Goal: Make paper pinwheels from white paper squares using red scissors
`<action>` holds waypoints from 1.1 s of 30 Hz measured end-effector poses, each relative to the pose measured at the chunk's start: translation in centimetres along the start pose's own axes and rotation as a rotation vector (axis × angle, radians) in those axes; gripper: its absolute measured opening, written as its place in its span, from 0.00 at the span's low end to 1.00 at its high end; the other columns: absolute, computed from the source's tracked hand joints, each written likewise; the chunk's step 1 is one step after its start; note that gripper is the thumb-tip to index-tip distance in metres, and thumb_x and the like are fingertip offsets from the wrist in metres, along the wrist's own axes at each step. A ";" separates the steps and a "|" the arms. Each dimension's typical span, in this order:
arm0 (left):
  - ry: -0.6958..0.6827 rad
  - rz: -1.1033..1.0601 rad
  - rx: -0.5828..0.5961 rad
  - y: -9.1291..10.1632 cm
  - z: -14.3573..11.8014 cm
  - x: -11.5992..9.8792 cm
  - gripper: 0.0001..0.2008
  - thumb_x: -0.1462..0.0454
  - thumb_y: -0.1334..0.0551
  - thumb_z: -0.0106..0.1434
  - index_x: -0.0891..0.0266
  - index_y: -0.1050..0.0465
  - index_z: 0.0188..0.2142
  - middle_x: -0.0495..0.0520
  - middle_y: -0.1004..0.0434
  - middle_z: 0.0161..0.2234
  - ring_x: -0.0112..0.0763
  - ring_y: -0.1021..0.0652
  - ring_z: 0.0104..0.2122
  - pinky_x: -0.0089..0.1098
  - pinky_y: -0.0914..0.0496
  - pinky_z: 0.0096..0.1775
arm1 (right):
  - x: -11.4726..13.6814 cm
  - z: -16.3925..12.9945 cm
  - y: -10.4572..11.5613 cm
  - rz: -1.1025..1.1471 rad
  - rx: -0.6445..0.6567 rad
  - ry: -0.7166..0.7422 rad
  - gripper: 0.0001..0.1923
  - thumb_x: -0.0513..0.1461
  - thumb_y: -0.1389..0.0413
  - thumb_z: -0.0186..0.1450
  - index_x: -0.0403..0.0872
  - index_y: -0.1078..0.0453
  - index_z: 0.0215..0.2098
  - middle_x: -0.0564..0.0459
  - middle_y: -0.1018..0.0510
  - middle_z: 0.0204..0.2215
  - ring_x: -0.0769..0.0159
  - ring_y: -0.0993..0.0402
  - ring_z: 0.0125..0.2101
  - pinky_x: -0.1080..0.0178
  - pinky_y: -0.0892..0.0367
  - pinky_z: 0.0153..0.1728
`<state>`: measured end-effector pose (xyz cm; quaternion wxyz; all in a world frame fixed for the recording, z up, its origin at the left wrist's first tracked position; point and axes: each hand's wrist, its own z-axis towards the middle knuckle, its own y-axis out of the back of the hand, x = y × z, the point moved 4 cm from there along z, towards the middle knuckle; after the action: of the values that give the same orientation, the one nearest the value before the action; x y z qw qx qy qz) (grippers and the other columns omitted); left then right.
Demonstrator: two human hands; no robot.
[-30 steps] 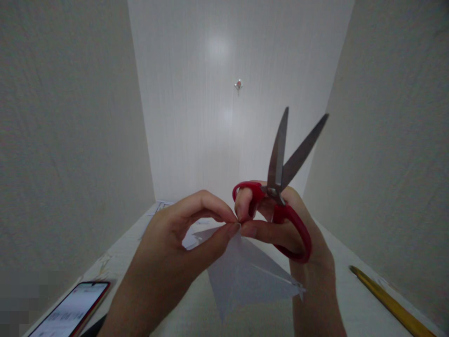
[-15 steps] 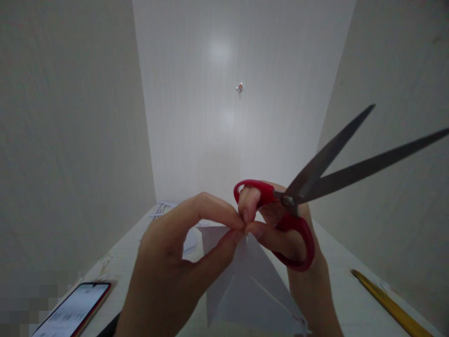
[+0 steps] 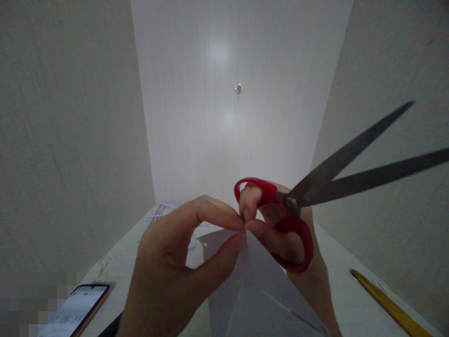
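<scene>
Red scissors, swung rightward with blades apart, hang gripped in the right hand while both the right and left hand keep pinching the paper.

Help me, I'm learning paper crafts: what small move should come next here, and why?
Probably let the right hand release the paper tip and swing the scissors down toward it: their blades gape open but point away right, while the left hand already pinches the tip.

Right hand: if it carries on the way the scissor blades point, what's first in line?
Probably the side wall; nothing shows between it and the open scissors in the right hand. Depth is unclear.
</scene>
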<state>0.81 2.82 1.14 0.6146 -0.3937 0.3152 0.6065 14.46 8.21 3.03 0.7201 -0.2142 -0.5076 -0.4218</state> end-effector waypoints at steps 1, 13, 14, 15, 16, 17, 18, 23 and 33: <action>0.009 -0.020 -0.006 0.1 -0.1 0.1 0.13 0.74 0.35 0.59 0.51 0.23 0.33 0.40 0.19 0.34 0.23 0.20 0.37 0.19 0.27 0.41 | 0.0 0.0 0.0 -0.001 -0.008 0.028 0.08 0.39 0.33 0.57 0.48 0.29 0.28 0.57 0.28 0.23 0.70 0.32 0.22 0.68 0.36 0.20; 0.069 -0.098 0.036 0.2 0.7 1.0 0.13 0.76 0.34 0.56 0.54 0.22 0.28 0.40 0.19 0.28 0.21 0.20 0.31 0.16 0.26 0.37 | 0.9 0.2 -0.5 0.023 -0.050 -0.078 0.09 0.35 0.34 0.56 0.47 0.30 0.26 0.61 0.32 0.21 0.74 0.37 0.21 0.69 0.39 0.23; 0.062 -0.087 0.036 0.2 0.7 1.0 0.13 0.76 0.34 0.56 0.54 0.22 0.28 0.41 0.19 0.28 0.21 0.20 0.31 0.16 0.27 0.36 | 0.9 0.3 -0.4 0.018 -0.039 -0.074 0.08 0.36 0.34 0.57 0.47 0.30 0.27 0.61 0.33 0.21 0.74 0.37 0.21 0.69 0.40 0.22; 0.056 -0.078 0.038 0.2 0.8 1.1 0.13 0.76 0.34 0.56 0.55 0.22 0.28 0.41 0.19 0.28 0.21 0.20 0.31 0.16 0.27 0.36 | 0.8 0.4 -0.3 -0.011 -0.030 -0.058 0.07 0.36 0.35 0.58 0.47 0.30 0.27 0.62 0.33 0.21 0.74 0.38 0.20 0.69 0.40 0.22; 0.049 -0.070 0.040 0.2 0.8 1.1 0.13 0.76 0.35 0.56 0.55 0.22 0.29 0.41 0.19 0.28 0.21 0.20 0.31 0.16 0.27 0.36 | 0.8 0.4 -0.1 -0.074 -0.034 -0.039 0.07 0.37 0.36 0.59 0.47 0.30 0.27 0.62 0.33 0.21 0.74 0.38 0.21 0.69 0.41 0.22; 0.044 -0.062 0.040 0.2 0.8 1.1 0.12 0.75 0.35 0.57 0.54 0.22 0.29 0.42 0.19 0.29 0.22 0.20 0.31 0.16 0.27 0.36 | 0.8 0.4 0.2 -0.171 -0.053 -0.016 0.07 0.36 0.37 0.60 0.47 0.31 0.27 0.62 0.33 0.21 0.74 0.38 0.21 0.69 0.41 0.22; 0.038 -0.052 0.039 0.2 0.8 1.1 0.12 0.74 0.35 0.58 0.54 0.21 0.29 0.42 0.19 0.29 0.22 0.20 0.31 0.17 0.27 0.36 | 0.9 0.4 0.5 -0.290 -0.090 0.011 0.07 0.36 0.38 0.61 0.47 0.31 0.27 0.61 0.33 0.21 0.74 0.38 0.22 0.69 0.42 0.23; 0.015 -0.003 -0.018 0.8 0.8 1.3 0.08 0.69 0.33 0.61 0.52 0.20 0.31 0.43 0.17 0.32 0.24 0.19 0.35 0.19 0.26 0.38 | 1.7 -0.1 1.7 -0.844 -0.219 0.212 0.11 0.33 0.39 0.60 0.46 0.37 0.25 0.60 0.34 0.22 0.73 0.40 0.23 0.68 0.43 0.25; -0.067 0.060 -0.115 1.1 0.9 0.9 0.09 0.70 0.32 0.60 0.52 0.20 0.30 0.40 0.20 0.30 0.22 0.23 0.30 0.20 0.28 0.42 | 1.6 -0.7 1.3 -1.035 -0.047 0.327 0.14 0.28 0.44 0.50 0.47 0.41 0.30 0.57 0.36 0.28 0.68 0.42 0.28 0.65 0.44 0.29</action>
<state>-0.31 4.05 0.71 0.5827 -0.3983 0.2710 0.6545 16.15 7.82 4.42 0.4831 0.1163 -0.4185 -0.7602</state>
